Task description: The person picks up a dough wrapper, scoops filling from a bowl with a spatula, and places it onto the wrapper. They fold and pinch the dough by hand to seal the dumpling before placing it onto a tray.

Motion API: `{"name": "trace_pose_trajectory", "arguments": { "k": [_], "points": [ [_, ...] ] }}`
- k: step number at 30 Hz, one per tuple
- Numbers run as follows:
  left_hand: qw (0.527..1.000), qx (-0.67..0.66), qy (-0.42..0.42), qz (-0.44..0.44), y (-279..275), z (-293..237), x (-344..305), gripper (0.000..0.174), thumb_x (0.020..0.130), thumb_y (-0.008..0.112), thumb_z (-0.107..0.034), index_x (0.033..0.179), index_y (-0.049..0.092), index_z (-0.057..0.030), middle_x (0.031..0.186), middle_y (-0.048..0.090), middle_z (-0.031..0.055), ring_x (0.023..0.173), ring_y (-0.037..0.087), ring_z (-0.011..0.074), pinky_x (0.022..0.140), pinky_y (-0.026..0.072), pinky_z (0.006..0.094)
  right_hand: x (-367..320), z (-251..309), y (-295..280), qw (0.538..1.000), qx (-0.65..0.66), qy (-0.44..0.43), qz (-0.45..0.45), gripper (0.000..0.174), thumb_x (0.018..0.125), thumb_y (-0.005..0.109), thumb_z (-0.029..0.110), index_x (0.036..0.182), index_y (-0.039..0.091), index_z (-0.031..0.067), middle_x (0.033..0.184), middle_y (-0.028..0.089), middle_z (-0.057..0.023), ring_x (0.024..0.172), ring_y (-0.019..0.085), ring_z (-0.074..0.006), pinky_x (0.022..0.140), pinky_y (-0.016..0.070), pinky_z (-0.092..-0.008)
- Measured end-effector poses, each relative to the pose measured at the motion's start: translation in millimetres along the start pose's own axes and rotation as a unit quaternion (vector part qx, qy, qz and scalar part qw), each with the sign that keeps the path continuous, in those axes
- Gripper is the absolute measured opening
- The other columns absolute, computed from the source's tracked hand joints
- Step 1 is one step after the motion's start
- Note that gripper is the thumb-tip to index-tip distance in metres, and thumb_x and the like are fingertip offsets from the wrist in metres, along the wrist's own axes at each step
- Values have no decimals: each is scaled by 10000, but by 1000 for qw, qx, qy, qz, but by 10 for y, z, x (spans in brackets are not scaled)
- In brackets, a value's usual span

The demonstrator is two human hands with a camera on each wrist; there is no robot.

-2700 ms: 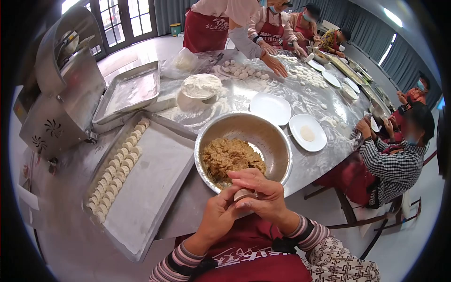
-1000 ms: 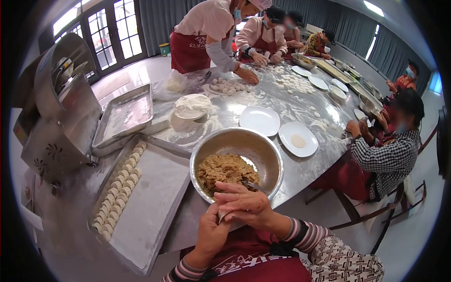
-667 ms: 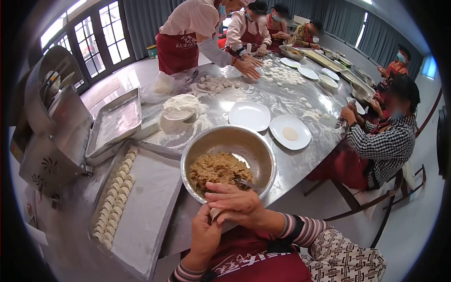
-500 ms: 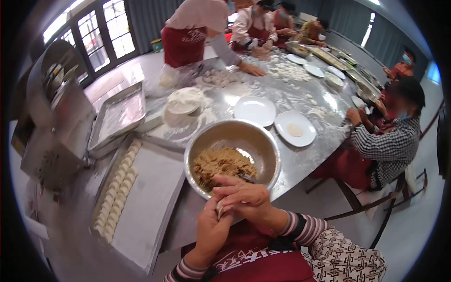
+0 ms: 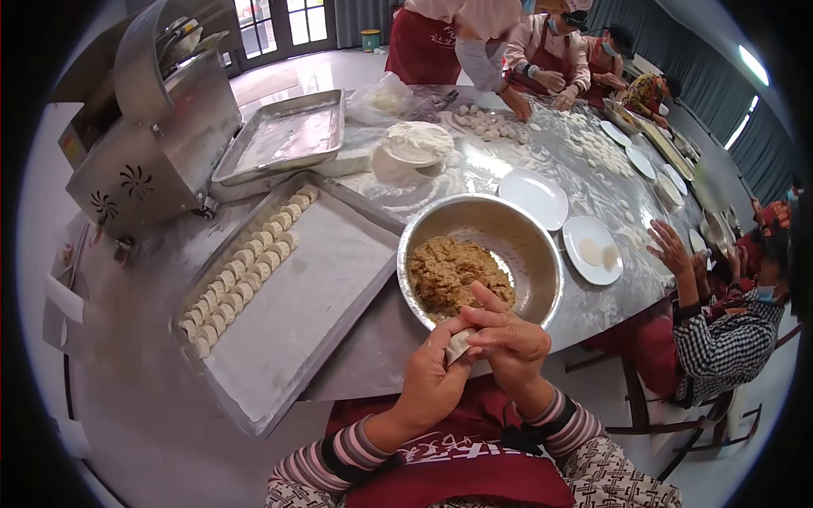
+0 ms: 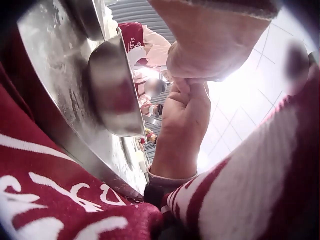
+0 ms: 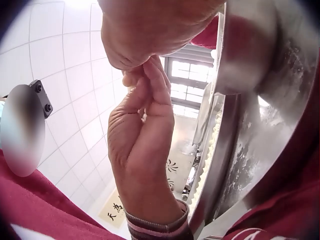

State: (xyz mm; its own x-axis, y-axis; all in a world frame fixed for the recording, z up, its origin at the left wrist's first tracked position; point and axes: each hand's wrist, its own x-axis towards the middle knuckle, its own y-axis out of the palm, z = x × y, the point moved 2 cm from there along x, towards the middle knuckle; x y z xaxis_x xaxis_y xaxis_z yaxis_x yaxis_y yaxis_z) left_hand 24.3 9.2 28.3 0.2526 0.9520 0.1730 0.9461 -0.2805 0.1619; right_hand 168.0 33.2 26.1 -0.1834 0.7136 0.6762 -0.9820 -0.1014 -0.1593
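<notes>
A pale dumpling (image 5: 459, 345) is held between both hands at the near rim of a steel bowl (image 5: 555, 292). My left hand (image 5: 430, 383) grips it from the left, thumb and fingers at its edge. My right hand (image 5: 517, 349) pinches its other side, with some fingers extended over it. In the left wrist view the left hand (image 6: 215, 42) meets the right hand (image 6: 181, 120), and the dumpling is hidden. The right wrist view has the right hand (image 7: 160, 30) over the left hand (image 7: 142, 135). Brown minced filling (image 5: 457, 275) fills the bowl's left part.
Left of the bowl lies a paper-lined tray (image 5: 313, 296) with rows of finished dumplings (image 5: 246, 275). Behind are a bowl of flour (image 5: 417, 144), an empty tray (image 5: 284, 135) and a white plate (image 5: 533, 196). Two wrappers (image 5: 590, 251) lie on another plate (image 5: 580, 227). Other people work around the table.
The head view has swung, shifting the scene right. More of the dumpling shows between my hands. A second wrapper is on the near plate, and the person at right has a hand raised.
</notes>
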Motion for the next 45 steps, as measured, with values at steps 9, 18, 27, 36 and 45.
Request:
{"name": "trace_pose_trajectory", "arguments": {
  "k": [9, 18, 27, 36, 45],
  "points": [
    [998, -34, 30, -52, -6, -52, 10, 307, 905, 540, 9, 1209, 502, -2, 1086, 603, 81, 988, 554, 114, 857, 451, 239, 46, 77, 82, 995, 33, 24, -93, 245, 733, 742, 7, 975, 708, 12, 1164, 643, -155, 1289, 427, -384, 1067, 348, -457],
    [998, -41, 2, -39, -35, -2, 21, 394, 901, 585, -23, 1270, 452, 8, 1126, 586, 99, 1024, 567, 145, 889, 450, 259, -2, -8, 60, 998, 13, 28, -63, 284, 736, 756, 58, 1013, 704, 31, 1231, 605, -158, 1295, 420, -382, 1074, 334, -464],
    [939, -299, -57, 161, -264, -38, -65, 661, 973, 446, -435, 1398, 272, 41, 1318, 439, 92, 1203, 425, 141, 1036, 330, 330, 387, 234, 114, 971, -113, -16, 211, 282, 688, 755, 96, 965, 712, 66, 1234, 609, -127, 1304, 426, -358, 1053, 352, -471],
    [888, -437, -86, 113, -621, 129, -269, 638, 972, 327, -544, 1332, 418, -25, 1177, 516, 46, 1102, 477, 138, 982, 365, 308, 532, 197, 583, 940, -75, -68, 326, 222, 652, 770, 84, 863, 704, 69, 1125, 664, -109, 1236, 509, -326, 1044, 375, -465],
    [919, -391, -50, -11, -1109, -170, -462, 775, 937, 283, -629, 1337, 394, 26, 1291, 512, 105, 1225, 472, 186, 1060, 352, 350, 557, 33, 1013, 969, 51, 16, 240, 504, 721, 766, 99, 1202, 623, 58, 1308, 554, -146, 1311, 394, -401, 1060, 342, -479]
  ]
}}
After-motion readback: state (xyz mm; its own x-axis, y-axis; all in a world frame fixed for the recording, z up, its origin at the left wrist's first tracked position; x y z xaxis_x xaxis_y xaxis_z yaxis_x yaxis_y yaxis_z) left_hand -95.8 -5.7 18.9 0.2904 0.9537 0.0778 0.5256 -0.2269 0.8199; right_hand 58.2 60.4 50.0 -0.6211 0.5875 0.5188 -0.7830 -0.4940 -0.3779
